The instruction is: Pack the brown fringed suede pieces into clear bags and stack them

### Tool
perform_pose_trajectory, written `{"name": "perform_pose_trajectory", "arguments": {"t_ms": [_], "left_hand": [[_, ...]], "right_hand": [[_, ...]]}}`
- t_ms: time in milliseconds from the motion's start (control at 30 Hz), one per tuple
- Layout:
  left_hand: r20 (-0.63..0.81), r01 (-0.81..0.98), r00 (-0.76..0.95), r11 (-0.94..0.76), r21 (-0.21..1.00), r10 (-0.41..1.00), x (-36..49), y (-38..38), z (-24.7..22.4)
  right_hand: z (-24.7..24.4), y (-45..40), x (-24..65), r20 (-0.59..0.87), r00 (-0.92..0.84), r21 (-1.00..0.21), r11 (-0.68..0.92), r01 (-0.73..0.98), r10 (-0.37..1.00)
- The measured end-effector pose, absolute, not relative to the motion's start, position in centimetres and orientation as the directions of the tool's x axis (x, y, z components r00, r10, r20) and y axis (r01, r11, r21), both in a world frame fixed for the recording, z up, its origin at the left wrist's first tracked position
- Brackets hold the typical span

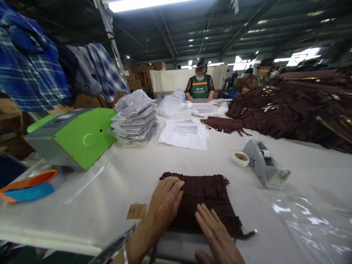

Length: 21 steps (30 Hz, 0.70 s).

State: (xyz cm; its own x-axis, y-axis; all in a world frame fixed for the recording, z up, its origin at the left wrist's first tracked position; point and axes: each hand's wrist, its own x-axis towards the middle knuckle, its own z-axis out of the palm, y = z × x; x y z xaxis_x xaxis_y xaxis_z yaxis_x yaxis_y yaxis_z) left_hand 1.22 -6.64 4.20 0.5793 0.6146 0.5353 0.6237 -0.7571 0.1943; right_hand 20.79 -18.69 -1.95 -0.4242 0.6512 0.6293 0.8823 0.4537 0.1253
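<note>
A dark brown fringed bag (209, 187) lies flat on the white table (118, 183), close in front of me. My left hand (166, 198) rests on its left part, fingers stretched and holding nothing. Over the lower right part of the bag, my right hand (216, 233) lies with its fingers spread flat. A brown paper tag (136, 211) sits beside my left wrist. A strap end with a metal tip (249, 234) sticks out at the bag's lower right corner.
A tape dispenser (265, 165) and tape roll (241, 158) stand right. Clear plastic (316, 220) lies nearer. At left are a green machine (85, 137), orange scissors (35, 180) and stacked bagged items (134, 123). Brown fringed goods (297, 104) are heaped beyond. A person (200, 86) works opposite.
</note>
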Motion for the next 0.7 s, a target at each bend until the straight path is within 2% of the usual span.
{"name": "perform_pose_trajectory", "arguments": {"t_ms": [100,167,367,467,567,700], "left_hand": [[0.568,0.648,0.569,-0.749,0.135,0.594,-0.5,-5.1,3.8],[0.564,0.652,0.570,-0.746,0.133,0.598,-1.1,-4.9,3.3],[0.507,0.591,0.630,-0.787,0.180,0.588,0.5,-6.9,2.3],[0.499,0.577,0.638,-0.793,0.195,0.587,1.5,-7.5,2.5],[0.488,0.555,0.652,-0.804,0.214,0.580,2.0,-7.8,2.4],[0.454,0.537,0.663,-0.801,0.266,0.595,2.3,-8.2,2.0]], "right_hand": [[-0.2,-19.9,24.7,0.627,-0.179,-0.084,0.294,0.952,0.758],[0.2,-20.6,27.7,0.628,-0.058,-0.168,0.208,0.964,0.776],[-1.3,-21.3,30.1,0.509,-0.081,-0.242,0.232,0.942,0.857],[-2.1,-20.9,29.2,0.533,-0.060,-0.270,0.237,0.933,0.844],[-2.2,-20.6,28.9,0.565,-0.055,-0.239,0.227,0.944,0.823],[-1.4,-20.3,28.9,0.572,-0.146,-0.146,0.275,0.950,0.807]]}}
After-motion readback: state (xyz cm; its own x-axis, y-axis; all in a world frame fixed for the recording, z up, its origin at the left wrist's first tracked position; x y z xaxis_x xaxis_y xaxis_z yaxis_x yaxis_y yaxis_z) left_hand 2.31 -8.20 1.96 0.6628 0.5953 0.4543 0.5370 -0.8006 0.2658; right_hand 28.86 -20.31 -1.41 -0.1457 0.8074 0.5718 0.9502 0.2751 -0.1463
